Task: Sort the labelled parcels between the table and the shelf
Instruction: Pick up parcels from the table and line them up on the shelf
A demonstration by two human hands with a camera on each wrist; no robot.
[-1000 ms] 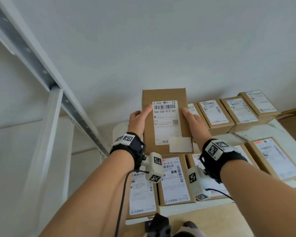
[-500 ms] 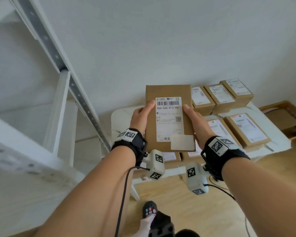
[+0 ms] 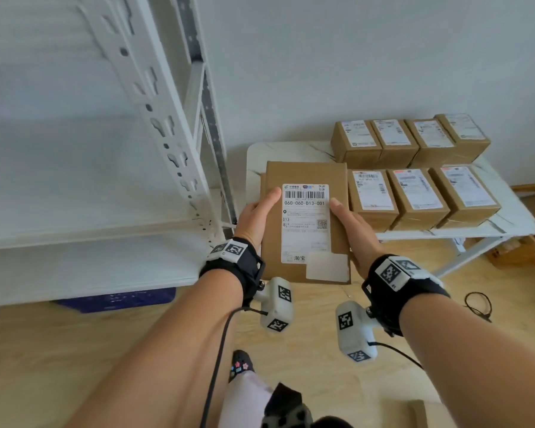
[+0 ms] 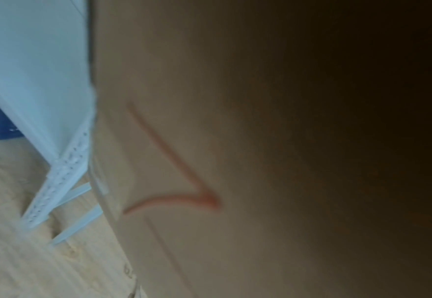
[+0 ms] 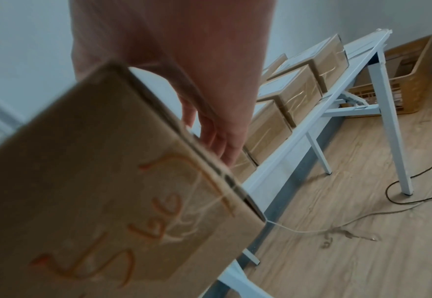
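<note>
A person holds one brown cardboard parcel (image 3: 303,180) in the air with both hands, label side up, in front of the left end of the white table (image 3: 291,149) and just right of the white metal shelf (image 3: 84,230). The left hand (image 3: 255,219) takes the parcel's left edge, thumb lying on top beside the white shipping label (image 3: 305,222); the right hand (image 3: 354,228) takes the right edge in the same way. Each grip is closed on the parcel: thumb above, the other fingers out of sight beneath in the head view. The right wrist view shows those fingers (image 5: 217,139) curled under the far edge, and orange handwriting (it looks like "995", blurred) on the parcel's underside (image 5: 102,181). The left wrist view is filled by that same brown underside (image 4: 210,141), with an orange tick-shaped stroke on it; the left hand's fingers do not show there.

On the table 7 more labelled parcels lie flat in 2 rows, touching side by side: 4 in the back row (image 3: 410,139) and 3 in the front row (image 3: 420,196). Another brown edge peeps out behind the held parcel, but I cannot tell what it is.

A dark blue crate (image 3: 115,299) sits on the wooden floor (image 3: 74,350) under the shelf's lowest board.
</note>
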